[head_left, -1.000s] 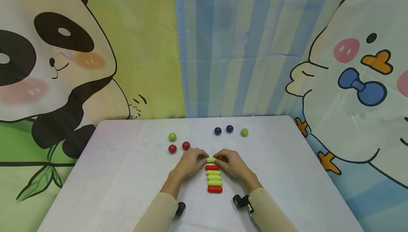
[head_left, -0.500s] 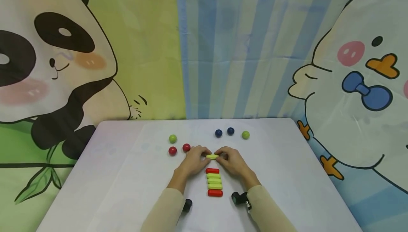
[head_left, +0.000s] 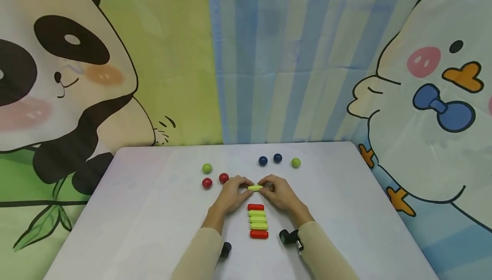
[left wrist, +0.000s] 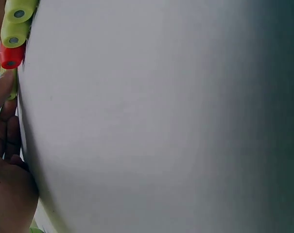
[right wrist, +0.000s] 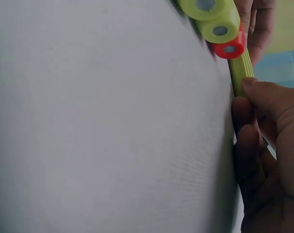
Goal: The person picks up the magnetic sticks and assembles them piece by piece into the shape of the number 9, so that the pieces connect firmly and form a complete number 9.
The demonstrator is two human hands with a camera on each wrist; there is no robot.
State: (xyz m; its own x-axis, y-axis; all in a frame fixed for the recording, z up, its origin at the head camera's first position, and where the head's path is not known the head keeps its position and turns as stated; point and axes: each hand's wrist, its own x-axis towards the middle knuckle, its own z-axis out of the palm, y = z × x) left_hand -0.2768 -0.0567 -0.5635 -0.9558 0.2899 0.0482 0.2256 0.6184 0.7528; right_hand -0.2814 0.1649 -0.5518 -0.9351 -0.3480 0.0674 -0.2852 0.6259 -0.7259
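Note:
A yellow-green magnetic rod (head_left: 255,188) lies crosswise between both hands, beyond a row of rods. My left hand (head_left: 232,194) pinches its left end between thumb and fingers, and my right hand (head_left: 281,193) pinches the right end. In the right wrist view the ribbed side of this rod (right wrist: 241,73) shows above the thumb. Nearer the person, a red rod (head_left: 256,207), several yellow-green rods (head_left: 258,219) and another red rod (head_left: 259,234) lie side by side. Grey discs show in the rods' ends in the wrist views.
Two red balls (head_left: 207,183) and a green ball (head_left: 207,168) sit at the left back of the white table (head_left: 153,220). Two dark blue balls (head_left: 263,161) and another green ball (head_left: 295,163) are near the back edge. A printed curtain (head_left: 269,57) hangs behind.
Both hands have moved the pinched yellow-green rod away from the person, widening the gap to the nearest red rod. During the last half second they have hardly moved.

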